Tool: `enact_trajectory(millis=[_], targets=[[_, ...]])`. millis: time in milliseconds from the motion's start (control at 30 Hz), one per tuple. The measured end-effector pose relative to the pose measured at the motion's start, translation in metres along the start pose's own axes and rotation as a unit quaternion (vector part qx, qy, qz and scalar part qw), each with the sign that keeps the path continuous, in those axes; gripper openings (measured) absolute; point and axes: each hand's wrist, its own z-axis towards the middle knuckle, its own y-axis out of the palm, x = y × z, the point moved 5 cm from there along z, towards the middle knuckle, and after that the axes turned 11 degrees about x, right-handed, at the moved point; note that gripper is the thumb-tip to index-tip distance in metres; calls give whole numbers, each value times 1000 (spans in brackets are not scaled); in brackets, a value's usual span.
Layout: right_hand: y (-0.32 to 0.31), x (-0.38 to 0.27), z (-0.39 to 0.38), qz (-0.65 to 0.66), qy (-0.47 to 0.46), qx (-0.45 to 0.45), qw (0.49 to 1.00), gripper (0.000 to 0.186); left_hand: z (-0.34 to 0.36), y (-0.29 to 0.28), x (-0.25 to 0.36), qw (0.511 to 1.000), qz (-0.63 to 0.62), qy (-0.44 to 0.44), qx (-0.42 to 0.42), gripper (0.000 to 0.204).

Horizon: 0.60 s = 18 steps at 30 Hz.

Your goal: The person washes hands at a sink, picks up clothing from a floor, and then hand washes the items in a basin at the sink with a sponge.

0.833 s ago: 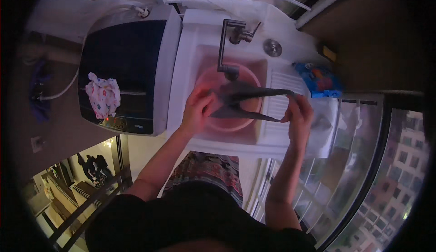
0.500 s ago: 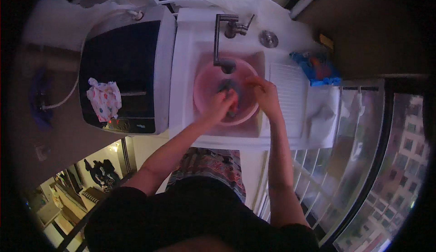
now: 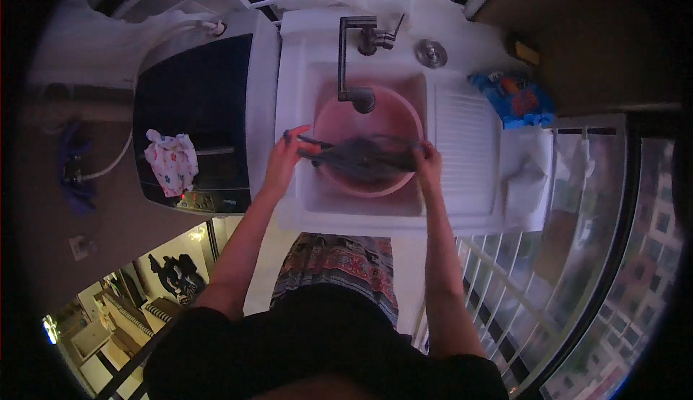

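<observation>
A dark grey, thin piece of cloth (image 3: 364, 157), perhaps a small garment, is stretched sideways over the pink basin (image 3: 395, 113). My left hand (image 3: 284, 155) grips its left end, just beyond the basin's left rim. Its right end is pinched in my right hand (image 3: 428, 162), by the basin's right rim. The middle of the cloth is blurred and sags a little, so its exact shape cannot be made out. Under the tap (image 3: 343, 61), the basin sits in the white sink (image 3: 306, 192).
Left of the sink stands a dark-lidded washing machine (image 3: 191, 97) with a floral cloth (image 3: 172, 162) on top. A ribbed washboard (image 3: 462, 137) lies to the right, with a blue packet (image 3: 516, 100) behind it. The tap's spout overhangs the basin.
My hands have come up from inside the basin and spread apart. The dark cloth is now drawn out between them. My left hand moved left, and the view shifted slightly.
</observation>
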Motion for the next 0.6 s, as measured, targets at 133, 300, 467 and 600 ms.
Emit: enact_trajectory(millis=[133,300,467,600], targets=[[-26,-48,-2,-134,-30,71,988,24,-5,-23,-8,996,-88,-18,7,37],[14,-73,-26,-43,19,-19,999,26,-21,37,11,975,207,71,-23,36],[60,-114,-52,17,10,-267,963,41,-27,79,10,935,233,260,-57,29],[40,-45,-58,-219,-287,-145,921,71,-61,92,25,990,-40,-87,-102,24]])
